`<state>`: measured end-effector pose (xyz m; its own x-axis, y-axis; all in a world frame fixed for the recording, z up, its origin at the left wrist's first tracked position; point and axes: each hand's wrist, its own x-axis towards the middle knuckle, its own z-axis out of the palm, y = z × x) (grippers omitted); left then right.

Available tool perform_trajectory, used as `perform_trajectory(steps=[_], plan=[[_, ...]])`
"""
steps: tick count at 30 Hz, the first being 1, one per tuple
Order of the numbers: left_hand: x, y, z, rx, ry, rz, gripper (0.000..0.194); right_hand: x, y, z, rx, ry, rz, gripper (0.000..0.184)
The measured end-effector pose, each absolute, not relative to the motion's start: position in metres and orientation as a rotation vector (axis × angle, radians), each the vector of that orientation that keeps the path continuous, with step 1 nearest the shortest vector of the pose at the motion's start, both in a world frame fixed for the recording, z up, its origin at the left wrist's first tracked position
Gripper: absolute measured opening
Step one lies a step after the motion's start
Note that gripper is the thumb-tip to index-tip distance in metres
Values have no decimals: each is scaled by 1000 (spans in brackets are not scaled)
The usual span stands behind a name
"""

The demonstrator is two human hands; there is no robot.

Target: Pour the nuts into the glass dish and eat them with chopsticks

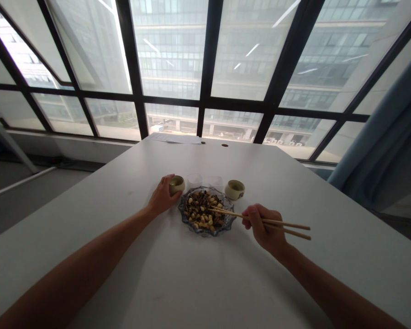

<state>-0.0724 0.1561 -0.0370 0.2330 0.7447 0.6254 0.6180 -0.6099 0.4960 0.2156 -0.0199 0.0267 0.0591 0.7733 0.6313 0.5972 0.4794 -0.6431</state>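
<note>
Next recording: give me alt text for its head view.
The right hand holds chopsticks, tips at what look like nuts and seeds in a glass dish; the left hand curls around a small cup. A second cup stands near the dish on a white table before windows.

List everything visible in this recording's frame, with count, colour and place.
Dish: 1, clear glass, mid-table
Nut-like pieces: too many to count, brown and cream, in the dish
Chopsticks: 2, light tan, tips at the pieces
Cups: 2, pale greenish; left cup and right cup, beyond the dish
Containers: 2, clear, between the cups
Table: 1, white, under everything
Papers: count unclear, white, far edge
Round spots: 2, brownish, far end
Window panes: many, dark-framed, beyond
Curtain: 1, blue, right
Left hand: 1, bare, around left cup
Right hand: 1, bare, holding chopsticks
</note>
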Motion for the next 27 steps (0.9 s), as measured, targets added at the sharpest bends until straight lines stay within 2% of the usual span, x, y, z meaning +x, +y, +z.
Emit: perform_trajectory(steps=[11,27], plan=[[-72,157,-37,2340,1320,1315,61,219,-19,22,-1200,-1742,200,48],[-72,155,-34,2326,1326,1285,62,218,-15,23,-1227,-1675,390,49]])
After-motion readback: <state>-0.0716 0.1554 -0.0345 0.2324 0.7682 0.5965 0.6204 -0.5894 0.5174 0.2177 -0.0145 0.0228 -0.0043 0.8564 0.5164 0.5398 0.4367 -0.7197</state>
